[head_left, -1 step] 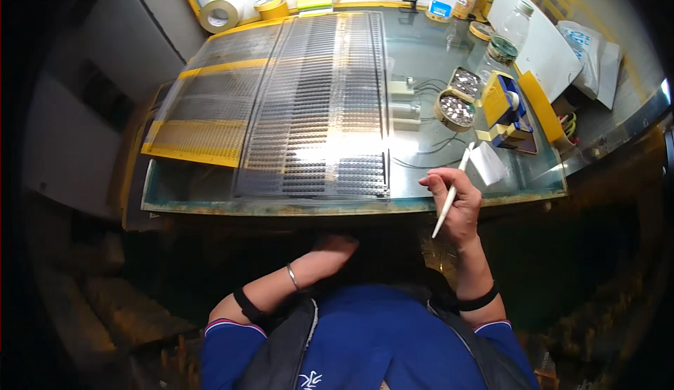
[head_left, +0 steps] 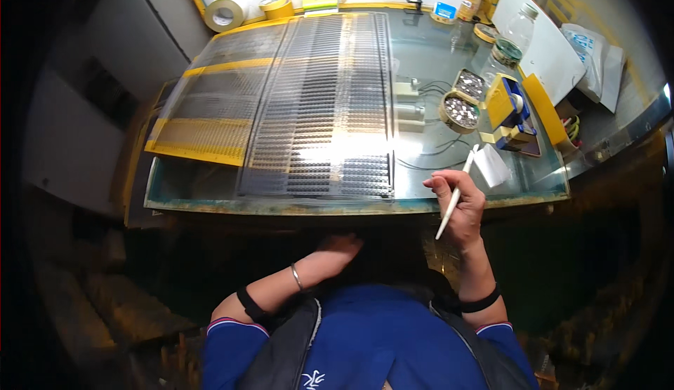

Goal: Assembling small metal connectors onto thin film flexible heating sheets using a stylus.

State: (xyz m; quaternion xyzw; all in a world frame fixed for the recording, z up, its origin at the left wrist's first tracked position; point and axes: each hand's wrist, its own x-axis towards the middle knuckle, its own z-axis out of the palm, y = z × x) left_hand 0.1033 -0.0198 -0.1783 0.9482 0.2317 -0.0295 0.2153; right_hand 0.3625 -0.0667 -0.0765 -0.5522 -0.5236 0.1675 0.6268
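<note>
My right hand (head_left: pixel 463 211) is raised at the table's front edge, its fingers closed around a slim white pen-like stick (head_left: pixel 446 216). The stick slants, its tapered end down toward me and its other end up near a folded white paper or cloth (head_left: pixel 492 165). Lower and to the left, my left hand (head_left: pixel 342 248) hangs in shadow in front of the table, apart from everything on it. Its fingers are dim and smeared. On the glass-topped table (head_left: pixel 316 207) lies a clear sheet (head_left: pixel 319 109) with rows of small dark dots or bumps, touched by neither hand.
Two tins of small shiny pieces (head_left: pixel 461 111) stand at the right, beside a blue-and-yellow tape dispenser (head_left: pixel 509 106). Cables run near them. Tape rolls (head_left: pixel 225 15) line the back. A clear bottle (head_left: pixel 520 25) and a white board (head_left: pixel 544 46) stand at the far right.
The whole view has shifted very slightly. Both hands keep nearly the same pose, and the white stick stays in my right hand.
</note>
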